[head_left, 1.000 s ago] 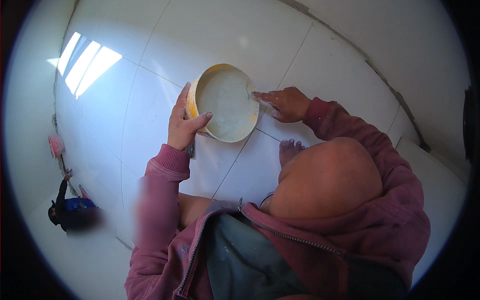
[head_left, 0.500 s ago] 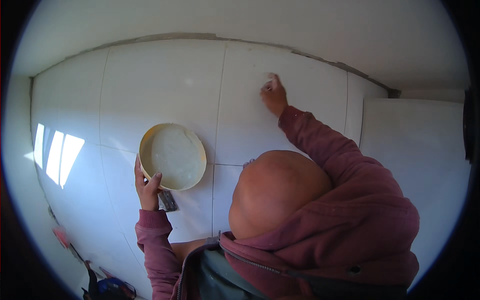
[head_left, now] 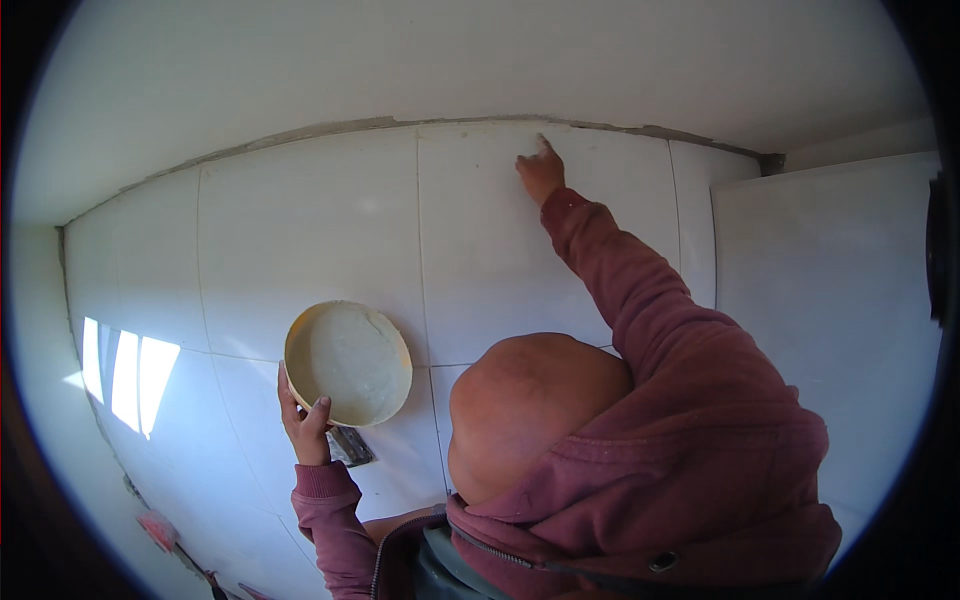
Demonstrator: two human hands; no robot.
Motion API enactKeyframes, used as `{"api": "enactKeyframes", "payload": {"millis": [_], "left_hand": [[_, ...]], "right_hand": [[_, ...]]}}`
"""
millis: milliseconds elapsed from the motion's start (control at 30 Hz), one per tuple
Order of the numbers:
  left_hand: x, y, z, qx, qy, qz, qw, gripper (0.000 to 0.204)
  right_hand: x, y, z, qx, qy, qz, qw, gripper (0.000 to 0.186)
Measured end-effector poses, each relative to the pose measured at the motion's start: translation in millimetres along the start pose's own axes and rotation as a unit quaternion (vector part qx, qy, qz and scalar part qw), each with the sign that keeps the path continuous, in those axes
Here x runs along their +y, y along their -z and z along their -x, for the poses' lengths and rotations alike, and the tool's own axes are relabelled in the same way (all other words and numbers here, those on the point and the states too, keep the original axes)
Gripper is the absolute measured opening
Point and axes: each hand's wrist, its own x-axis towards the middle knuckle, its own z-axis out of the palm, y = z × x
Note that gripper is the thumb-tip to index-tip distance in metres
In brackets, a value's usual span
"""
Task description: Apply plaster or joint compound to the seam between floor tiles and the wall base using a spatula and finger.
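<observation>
My left hand [head_left: 305, 425] clamps the round yellow bowl [head_left: 347, 362] of white paste below-left of the wall's top tile joint [head_left: 480, 123], right hand [head_left: 540, 172] fingertip pressed there, apparently bare; I'd drag slowly along that joint.

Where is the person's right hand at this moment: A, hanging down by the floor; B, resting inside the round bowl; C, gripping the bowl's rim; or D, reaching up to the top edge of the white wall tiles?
D: the right hand is stretched up with a fingertip at the top edge of the white wall tiles, while the left hand holds the round bowl lower down.
</observation>
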Motion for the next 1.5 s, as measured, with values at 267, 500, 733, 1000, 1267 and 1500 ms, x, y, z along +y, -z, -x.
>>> {"api": "enactKeyframes", "payload": {"millis": [267,500,733,1000,1267,1500], "left_hand": [[2.2,-4.4,-1.0,-0.004,0.006,0.016,1.0,0.072],[6.9,-7.7,1.6,-0.01,0.02,0.003,1.0,0.073],[3.5,-5.4,3.2,-0.003,0.001,0.005,1.0,0.073],[8.6,-6.2,5.5,0.004,0.016,0.005,1.0,0.075],[8.3,-11.3,4.5,-0.007,0.003,-0.01,1.0,0.074],[7.0,-2.5,4.9,-0.002,0.022,0.01,1.0,0.072]], "right_hand": [[1.6,8.6,-38.9,-0.145,-0.242,-0.45,0.847,0.072],[5.6,-8.9,-13.5,0.095,-0.085,-0.185,0.974,0.076],[-46.0,11.0,-0.1,-0.001,-0.178,-0.334,0.926,0.085],[-66.0,-27.8,19.6,-0.102,-0.116,-0.304,0.94,0.085],[-82.2,-37.7,8.5,-0.059,-0.15,-0.335,0.928,0.086],[-120.7,-51.0,126.9,-0.48,0.265,-0.023,0.836,0.074]]}}
